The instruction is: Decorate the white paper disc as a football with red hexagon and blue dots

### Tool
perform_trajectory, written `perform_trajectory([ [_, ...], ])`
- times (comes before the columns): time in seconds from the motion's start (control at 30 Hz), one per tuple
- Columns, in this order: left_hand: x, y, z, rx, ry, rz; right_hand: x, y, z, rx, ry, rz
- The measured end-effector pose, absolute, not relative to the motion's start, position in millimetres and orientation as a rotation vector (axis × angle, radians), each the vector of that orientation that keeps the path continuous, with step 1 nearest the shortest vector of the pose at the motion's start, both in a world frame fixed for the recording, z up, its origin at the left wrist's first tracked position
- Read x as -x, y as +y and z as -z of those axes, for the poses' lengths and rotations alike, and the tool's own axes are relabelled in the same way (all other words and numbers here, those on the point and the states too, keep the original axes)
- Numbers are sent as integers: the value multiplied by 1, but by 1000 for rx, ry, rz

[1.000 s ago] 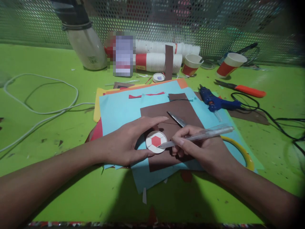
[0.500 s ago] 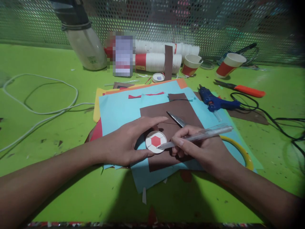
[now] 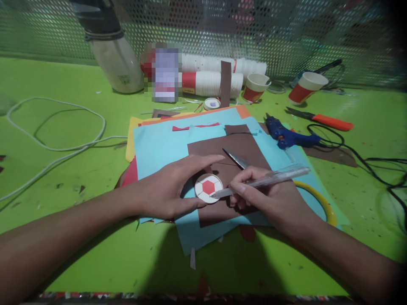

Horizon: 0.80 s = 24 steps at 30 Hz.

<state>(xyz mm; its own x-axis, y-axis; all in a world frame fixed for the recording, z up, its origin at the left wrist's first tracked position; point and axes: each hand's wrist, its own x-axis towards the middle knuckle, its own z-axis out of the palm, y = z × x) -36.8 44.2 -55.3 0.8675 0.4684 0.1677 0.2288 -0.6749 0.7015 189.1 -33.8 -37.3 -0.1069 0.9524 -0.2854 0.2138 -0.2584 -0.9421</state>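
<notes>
A small round white disc (image 3: 208, 198) with a rim, like a cut-off paper cup bottom, has a red hexagon in its middle and thin lines running outward. My left hand (image 3: 171, 186) steadies it, thumb at the near edge and fingers curved round the far side. In my right hand (image 3: 263, 195) is a clear-barrelled pen (image 3: 273, 177), its tip touching the disc's lower right. Beneath that hand lie scissors (image 3: 233, 158) with a yellow handle. Brown paper (image 3: 206, 152) and light blue sheets (image 3: 155, 148) are stacked under both hands.
A blue glue gun (image 3: 282, 133) and orange-handled pliers or cutters (image 3: 332, 121) lie to the right, with a black cord. Paper cups (image 3: 256, 88), cup stacks (image 3: 206, 83), a phone-like screen (image 3: 165, 76) and a bottle (image 3: 117, 63) stand behind. A white cable (image 3: 63, 149) loops at left.
The view has shifted very slightly. My hands, the pen and the disc keep practically the same positions, with the pen tip still on the disc.
</notes>
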Motion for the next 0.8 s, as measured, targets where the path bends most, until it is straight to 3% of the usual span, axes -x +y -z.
perform_trajectory([
  [0.8, 36, 43, 56, -2331, 495, -448, -190, -34, 37, 1501, -1411, -1401],
])
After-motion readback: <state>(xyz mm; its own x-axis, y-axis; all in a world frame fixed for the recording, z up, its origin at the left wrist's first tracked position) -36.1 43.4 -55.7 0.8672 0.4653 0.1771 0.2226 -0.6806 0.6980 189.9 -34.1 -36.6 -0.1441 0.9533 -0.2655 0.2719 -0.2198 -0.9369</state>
